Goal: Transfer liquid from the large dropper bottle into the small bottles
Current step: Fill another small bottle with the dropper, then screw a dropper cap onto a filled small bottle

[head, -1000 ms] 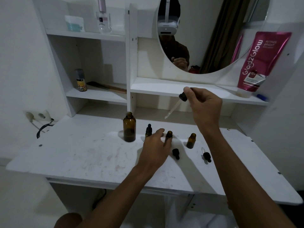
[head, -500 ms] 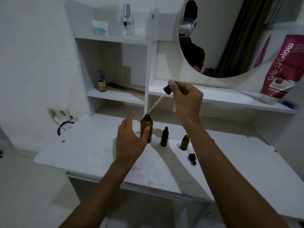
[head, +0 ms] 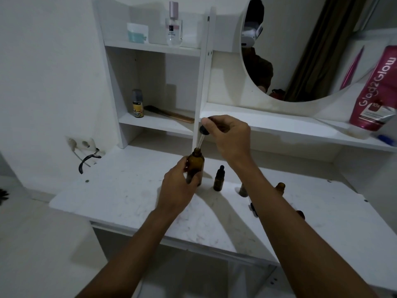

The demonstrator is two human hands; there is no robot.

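The large amber dropper bottle (head: 196, 166) stands uncapped on the white table (head: 120, 190). My left hand (head: 179, 186) is wrapped around its body. My right hand (head: 231, 136) pinches the black bulb of the glass dropper (head: 202, 136), whose tip reaches down into the bottle's neck. A small capped amber bottle (head: 219, 179) stands just right of the large one. Another small bottle (head: 243, 191) is mostly hidden behind my right forearm, and an open small bottle (head: 280, 187) shows beyond the arm. A loose small dropper cap (head: 253, 208) lies by the forearm.
White shelves rise behind the table, with a spray can (head: 137, 103) and a brush (head: 169, 114) on the lower left shelf. A perfume bottle (head: 174, 29) stands on the top shelf. A round mirror (head: 300, 50) and a pink tube (head: 376, 91) are at right; a wall socket (head: 82, 145) at left.
My left hand moved from open beside the large bottle to gripping it. My right hand lowered the dropper so its tip entered the neck. The view shifted left.
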